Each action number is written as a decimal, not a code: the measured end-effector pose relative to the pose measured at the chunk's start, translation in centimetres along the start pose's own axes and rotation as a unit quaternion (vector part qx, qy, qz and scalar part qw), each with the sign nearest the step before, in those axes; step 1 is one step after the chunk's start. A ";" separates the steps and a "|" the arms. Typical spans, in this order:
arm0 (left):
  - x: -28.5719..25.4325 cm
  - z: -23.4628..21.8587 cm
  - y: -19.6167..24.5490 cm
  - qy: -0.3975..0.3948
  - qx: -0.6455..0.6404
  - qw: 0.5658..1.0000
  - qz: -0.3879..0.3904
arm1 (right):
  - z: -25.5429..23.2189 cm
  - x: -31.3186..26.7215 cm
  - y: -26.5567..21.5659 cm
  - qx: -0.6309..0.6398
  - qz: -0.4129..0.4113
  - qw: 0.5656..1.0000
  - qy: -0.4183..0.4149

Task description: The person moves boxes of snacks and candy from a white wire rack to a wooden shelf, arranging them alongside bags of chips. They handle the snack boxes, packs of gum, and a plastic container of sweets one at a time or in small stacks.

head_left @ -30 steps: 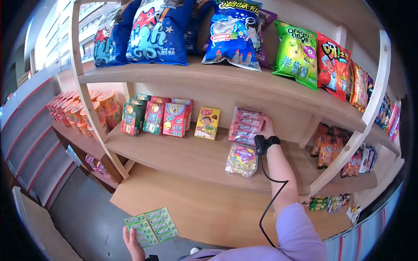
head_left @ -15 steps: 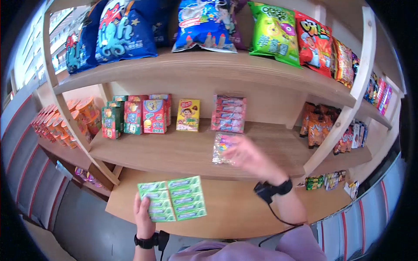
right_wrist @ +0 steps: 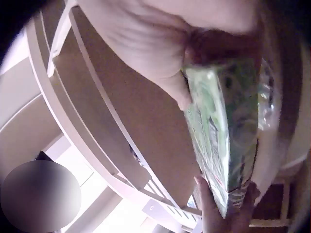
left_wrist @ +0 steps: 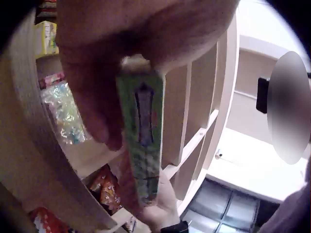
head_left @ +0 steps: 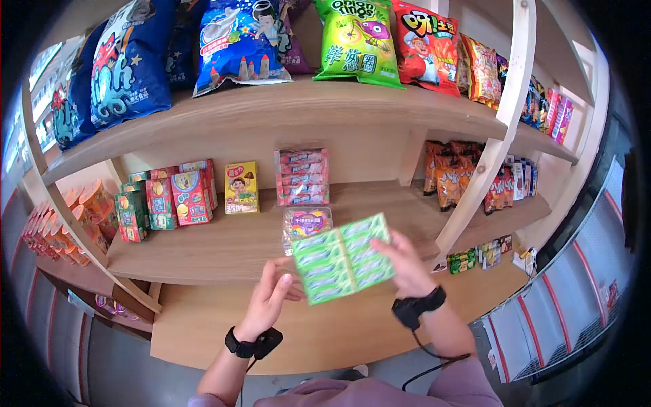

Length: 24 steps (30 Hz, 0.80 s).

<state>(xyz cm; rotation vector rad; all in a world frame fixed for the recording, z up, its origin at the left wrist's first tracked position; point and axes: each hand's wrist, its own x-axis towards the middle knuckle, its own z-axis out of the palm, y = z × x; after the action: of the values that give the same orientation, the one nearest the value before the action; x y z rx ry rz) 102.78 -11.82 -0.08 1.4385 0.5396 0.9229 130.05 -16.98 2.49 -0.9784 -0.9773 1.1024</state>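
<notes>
A flat green multipack of chewing gum (head_left: pixel 344 259), two columns joined by a pale band, is held tilted in front of the middle shelf. My right hand (head_left: pixel 405 264) grips its right side, thumb over the front. The left hand (head_left: pixel 270 298) is beside the left edge, its thumb raised and its fingers loosely extended by the pack. In the right wrist view, the gum pack (right_wrist: pixel 221 131) appears edge-on below the right palm (right_wrist: pixel 155 43). Behind it, a clear pack of wrapped candies (head_left: pixel 307 220) is partly covered, below a pink pack of stick sweets (head_left: pixel 302 178).
Left along the middle shelf (head_left: pixel 203 251) are a yellow box (head_left: pixel 242 188) and several red and green boxes (head_left: pixel 163 198). Chip bags (head_left: pixel 359 42) line the upper shelf. Orange-brown snack bags (head_left: pixel 451 176) stand beyond a wooden post (head_left: pixel 485 169) at right. A lower board (head_left: pixel 203 332) juts forward.
My right hand has left the pink pack on the shelf and come down to the gum pack. The gum pack has risen rightward from the left hand's grip into the right hand's. The view has shifted right.
</notes>
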 end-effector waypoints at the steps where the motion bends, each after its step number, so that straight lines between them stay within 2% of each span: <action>1: 0.5 0.0 0.4 0.000 0.001 1.000 0.000 | -0.5 0.8 -2.0 -0.016 -0.048 0.999 0.017; 3: 1.4 0.0 0.9 0.049 0.138 0.983 0.108 | -1.8 3.3 -4.8 -0.084 -0.149 0.985 0.031; 5: 2.3 -0.4 1.7 0.049 0.154 0.980 0.112 | -4.3 7.2 -6.2 -0.241 -0.213 0.945 0.064; 7: 2.9 -0.6 2.1 0.032 0.231 0.960 0.157 | -6.6 11.6 -7.2 -0.359 -0.211 0.908 0.049; 9: 3.2 -0.8 2.1 0.027 0.221 0.963 0.152 | -8.9 16.5 -6.8 -0.449 -0.216 0.867 0.007; 13: 3.8 -0.8 1.8 0.039 0.239 0.956 0.163 | -9.5 22.7 -6.5 -0.511 -0.210 0.832 -0.038; 15: 4.1 -1.2 1.6 0.053 0.246 0.954 0.164 | -9.3 25.5 -6.3 -0.534 -0.169 0.819 -0.122; 16: 4.2 -1.6 1.5 0.056 0.257 0.952 0.155 | -9.0 26.6 -5.9 -0.534 -0.158 0.820 -0.129; 17: 4.2 -1.9 1.4 0.059 0.268 0.951 0.144 | -8.9 27.6 -5.7 -0.533 -0.161 0.820 -0.135; 19: 4.0 -2.6 1.1 0.061 0.274 0.951 0.131 | -7.8 28.2 -5.8 -0.598 -0.161 0.772 -0.147; 20: 4.0 -2.9 1.0 0.056 0.278 0.951 0.120 | -7.2 28.5 -5.8 -0.596 -0.164 0.772 -0.150; 22: 3.9 -3.3 0.9 0.054 0.277 0.953 0.110 | -6.5 28.7 -5.4 -0.583 -0.242 0.765 -0.132; 23: 3.9 -3.5 0.9 0.048 0.274 0.955 0.101 | -6.5 28.8 -5.6 -0.582 -0.241 0.765 -0.132; 24: 3.9 -3.5 0.9 0.048 0.274 0.955 0.100 | -5.3 27.9 -6.8 -0.627 -0.191 0.749 -0.099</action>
<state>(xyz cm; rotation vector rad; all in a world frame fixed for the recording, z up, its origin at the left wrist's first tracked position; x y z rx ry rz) 102.00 -6.73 1.28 1.9833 0.7748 1.0552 141.56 8.43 11.18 -1.5975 -2.0816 0.0398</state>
